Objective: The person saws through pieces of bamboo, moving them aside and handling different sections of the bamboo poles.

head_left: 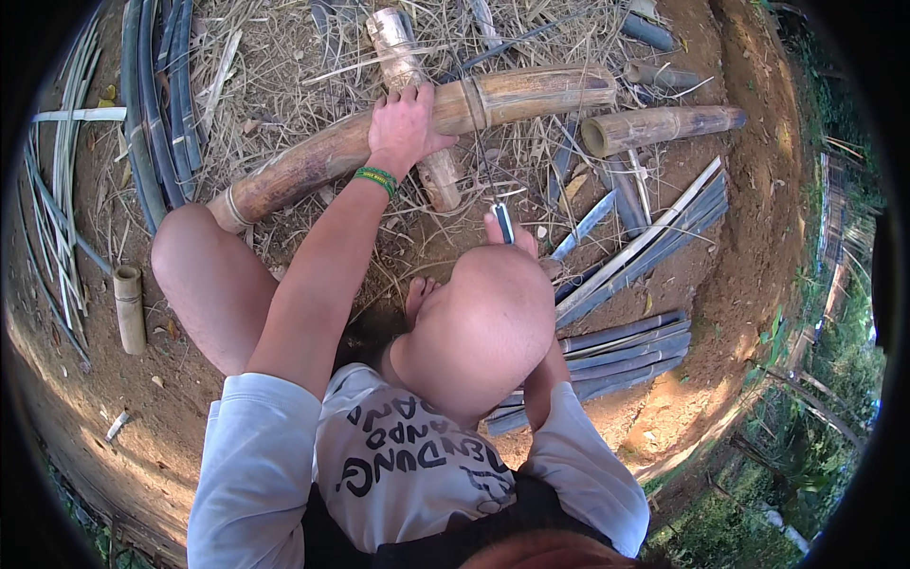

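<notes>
A long, curved brown bamboo pole (322, 152) lies across a shorter, paler bamboo log (439, 180). My left hand (406, 131) grips the pole from above near where the two cross, thumb spread to the right. Beside my right knee, which hides part of it, my right hand (519, 237) is closed on the handle of what looks like a thin-bladed saw (503, 224). Its narrow dark blade runs away from me and crosses the pole to the right of my left hand, at a dark band around the bamboo.
Dark split bamboo strips (156, 104) lie at the far left, with thin pale slivers (59, 180) beside them. A cut bamboo section (654, 129) rests at the right. More strips (626, 351) are stacked by my right knee. Dry shavings cover the dirt; a short bamboo tube (130, 313) stands left.
</notes>
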Demonstrator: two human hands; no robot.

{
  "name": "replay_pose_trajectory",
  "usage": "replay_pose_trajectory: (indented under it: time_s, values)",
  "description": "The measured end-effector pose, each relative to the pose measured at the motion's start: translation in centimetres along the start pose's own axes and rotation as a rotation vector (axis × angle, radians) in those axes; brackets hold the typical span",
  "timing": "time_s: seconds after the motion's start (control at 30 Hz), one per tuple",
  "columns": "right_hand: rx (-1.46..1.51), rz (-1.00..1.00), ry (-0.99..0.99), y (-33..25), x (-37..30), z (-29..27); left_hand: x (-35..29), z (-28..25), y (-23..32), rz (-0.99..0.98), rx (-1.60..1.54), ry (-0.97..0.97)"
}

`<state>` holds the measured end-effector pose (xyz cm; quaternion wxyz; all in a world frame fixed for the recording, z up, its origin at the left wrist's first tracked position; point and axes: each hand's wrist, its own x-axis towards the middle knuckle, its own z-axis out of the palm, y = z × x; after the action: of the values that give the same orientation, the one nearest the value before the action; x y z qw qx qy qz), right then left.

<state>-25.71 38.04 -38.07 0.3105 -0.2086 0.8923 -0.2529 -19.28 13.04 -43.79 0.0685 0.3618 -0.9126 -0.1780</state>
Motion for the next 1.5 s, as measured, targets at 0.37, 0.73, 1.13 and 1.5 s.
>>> replay_pose_trajectory:
  time_s: [0.37, 0.73, 1.13, 1.5]
  values:
    - [-0.008, -0.089, 0.035, -2.9, 2.5, 0.0, 0.0, 0.6, -0.5, -0.006, 0.017, 0.071]
    - [0.003, -0.142, 0.057, -4.2, 5.1, 2.0, 0.0, -0.4, -0.4, -0.047, -0.013, -0.053]
    - [0.018, -0.232, 0.055, -5.0, 5.5, 1.4, 0.3, -0.4, -0.5, -0.040, -0.037, -0.055]
    - [-0.052, -0.159, 0.050, -3.7, 4.9, 1.6, 0.6, -0.3, -0.5, -0.055, -0.001, -0.062]
